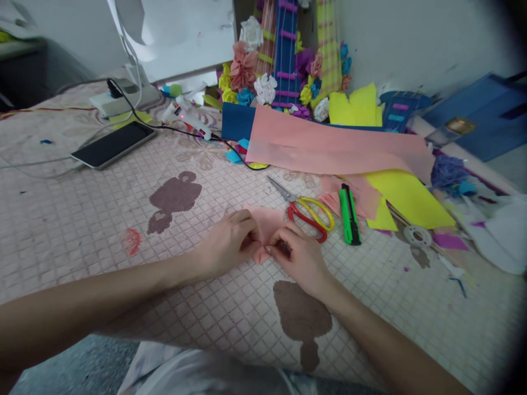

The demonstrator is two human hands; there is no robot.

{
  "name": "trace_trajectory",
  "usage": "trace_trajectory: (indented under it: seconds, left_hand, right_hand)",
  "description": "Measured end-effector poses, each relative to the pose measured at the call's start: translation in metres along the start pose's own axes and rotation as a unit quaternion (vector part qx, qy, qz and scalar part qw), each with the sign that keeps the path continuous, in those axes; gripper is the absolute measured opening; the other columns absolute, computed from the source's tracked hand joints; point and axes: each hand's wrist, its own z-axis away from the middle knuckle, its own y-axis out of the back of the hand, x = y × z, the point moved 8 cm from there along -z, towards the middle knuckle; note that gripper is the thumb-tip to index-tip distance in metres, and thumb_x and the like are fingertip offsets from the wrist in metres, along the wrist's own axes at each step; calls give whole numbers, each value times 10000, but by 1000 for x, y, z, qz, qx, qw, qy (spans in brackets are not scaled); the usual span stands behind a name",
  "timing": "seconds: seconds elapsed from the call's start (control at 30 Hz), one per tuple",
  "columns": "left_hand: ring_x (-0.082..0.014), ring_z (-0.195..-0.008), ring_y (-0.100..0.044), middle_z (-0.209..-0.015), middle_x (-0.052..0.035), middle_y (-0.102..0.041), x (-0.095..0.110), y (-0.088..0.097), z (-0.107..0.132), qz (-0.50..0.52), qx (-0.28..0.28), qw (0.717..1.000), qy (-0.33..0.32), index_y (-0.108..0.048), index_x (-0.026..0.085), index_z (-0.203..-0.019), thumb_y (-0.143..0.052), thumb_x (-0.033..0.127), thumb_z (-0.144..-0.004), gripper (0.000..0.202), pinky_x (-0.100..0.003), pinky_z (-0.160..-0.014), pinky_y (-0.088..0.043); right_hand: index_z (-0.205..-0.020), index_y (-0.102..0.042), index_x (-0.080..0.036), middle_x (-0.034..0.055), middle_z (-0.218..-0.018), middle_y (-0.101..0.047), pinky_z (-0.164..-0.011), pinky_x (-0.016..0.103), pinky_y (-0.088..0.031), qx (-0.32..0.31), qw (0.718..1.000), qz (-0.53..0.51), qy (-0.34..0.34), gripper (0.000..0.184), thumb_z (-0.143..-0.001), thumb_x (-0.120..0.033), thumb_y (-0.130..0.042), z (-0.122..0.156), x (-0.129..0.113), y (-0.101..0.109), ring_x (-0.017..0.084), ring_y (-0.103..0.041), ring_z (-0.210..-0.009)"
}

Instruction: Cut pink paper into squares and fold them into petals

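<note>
A small piece of pink crepe paper [268, 219] lies on the patterned tablecloth [214, 312] between my hands. Its near end is gathered to a narrow, creased point. My left hand [230, 241] pinches the paper's left side, thumb and fingers pressed together. From the right, my right hand [298, 252] grips the same paper near the gathered spot with thumb and forefinger. Just beyond my right hand rest scissors [302, 206] with one red and one yellow handle, blades slightly apart. A green box cutter [349, 215] lies to their right.
Behind the scissors stretches a large pink sheet [329, 142], with yellow paper [411, 197] partly under it. A hot glue gun [191, 119] with a black cord and a smartphone [115, 144] lie at back left. Crepe paper flowers [242, 68] stand at the back.
</note>
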Motion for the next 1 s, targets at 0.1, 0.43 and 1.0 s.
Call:
trace_trajectory:
  seconds: [0.1,0.43,1.0]
  left_hand:
    - [-168,-801,-505,-823,-43,-535,0,0,1,3,3,1000,3,-537,140,-747,-590,90,-752,73,-286,-685,-421]
    - [-166,-807,-507,-861,-53,-511,2,3,3,23,-4,1000,13,-593,141,-753,-584,101,-770,45,-294,-702,-444]
    - [-252,-946,-508,-988,-82,-547,-1,0,4,-1,-86,996,15,-600,147,-889,-819,371,-571,446,-396,-808,-448]
  right_hand:
    - [-756,-575,-208,-7,-833,-585,-618,262,-409,3,1000,0,5,84,-816,-181,-628,0,-1,0,141,-588,-738]
    - [-826,-571,-211,23,-901,-543,-580,258,-416,27,996,53,69,45,-857,-179,-562,6,-8,-2,137,-569,-725]
    - [-923,-523,-218,38,-973,-533,-668,330,-477,-41,995,68,55,275,-715,-285,-691,7,-14,-5,201,-571,-860]
